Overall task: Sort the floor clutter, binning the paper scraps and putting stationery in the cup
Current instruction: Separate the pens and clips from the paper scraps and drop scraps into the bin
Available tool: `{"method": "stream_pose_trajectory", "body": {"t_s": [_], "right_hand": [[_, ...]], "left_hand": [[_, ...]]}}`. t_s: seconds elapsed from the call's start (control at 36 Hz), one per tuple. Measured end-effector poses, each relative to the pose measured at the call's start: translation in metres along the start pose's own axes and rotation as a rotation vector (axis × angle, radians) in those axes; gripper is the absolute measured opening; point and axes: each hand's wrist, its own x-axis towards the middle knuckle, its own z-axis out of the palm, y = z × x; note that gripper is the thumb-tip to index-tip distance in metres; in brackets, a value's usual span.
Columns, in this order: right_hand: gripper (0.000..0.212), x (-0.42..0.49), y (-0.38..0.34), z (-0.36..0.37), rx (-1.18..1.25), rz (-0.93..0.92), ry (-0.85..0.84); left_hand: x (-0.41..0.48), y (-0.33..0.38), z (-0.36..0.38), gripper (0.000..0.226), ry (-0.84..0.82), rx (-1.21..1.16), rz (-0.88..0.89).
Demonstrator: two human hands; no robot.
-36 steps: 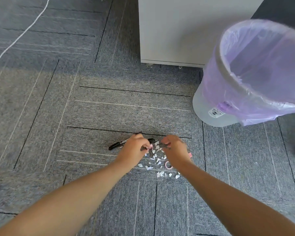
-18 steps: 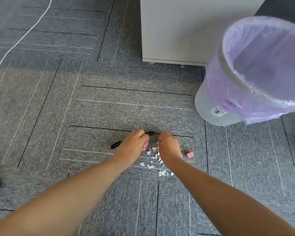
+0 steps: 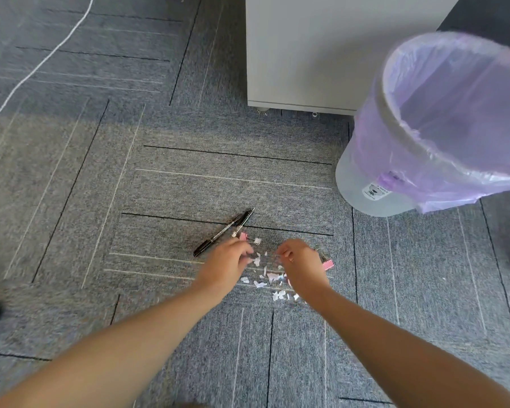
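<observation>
Paper scraps (image 3: 273, 278) scattered on carpet between left hand (image 3: 227, 267) and right hand (image 3: 299, 267); grip on either unclear through blur. Better to gather into one pile before lifting toward bin (image 3: 374, 198), leaving pen (image 3: 223, 232).

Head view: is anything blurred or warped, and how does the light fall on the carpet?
Head view: the left hand and right hand are motion-smeared at the fingers; the paper scraps are soft; the bin bulges from wide-angle distortion; the carpet is bright mid-frame, shaded along the top.
</observation>
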Motion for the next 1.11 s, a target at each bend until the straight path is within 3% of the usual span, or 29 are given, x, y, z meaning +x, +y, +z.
{"method": "stream_pose_trajectory", "body": {"t_s": [0.11,0.22,0.33,0.42,0.5,0.61,0.81,1.11], "right_hand": [[0.031,0.002,0.004,-0.004,0.022,0.066,0.012],[0.026,-0.005,-0.001,0.010,-0.100,0.035,-0.032],[0.023,-0.013,-0.005,0.016,-0.153,-0.039,-0.073],[0.022,-0.010,-0.002,0.005,-0.091,0.004,-0.033],[0.022,-0.004,0.000,-0.002,-0.015,0.060,0.009],[0.020,0.006,-0.011,-0.001,0.031,0.082,0.015],[0.018,0.016,-0.024,0.011,0.134,0.124,0.061],[0.044,0.027,-0.032,0.026,-0.036,-0.036,-0.042]], "left_hand": [[0.002,0.006,0.013,0.035,-0.035,-0.016,-0.045],[-0.003,0.020,0.025,0.018,-0.022,-0.019,-0.024],[-0.007,0.024,0.028,0.016,-0.051,-0.087,-0.020],[0.002,0.022,0.013,0.013,0.024,-0.129,-0.042],[0.016,0.015,-0.001,0.024,0.136,-0.109,-0.067],[0.033,0.005,-0.006,0.043,0.073,0.029,-0.100],[0.036,0.005,-0.007,0.029,0.032,0.042,-0.065],[0.025,0.000,-0.006,0.041,-0.050,0.046,-0.020]]}}
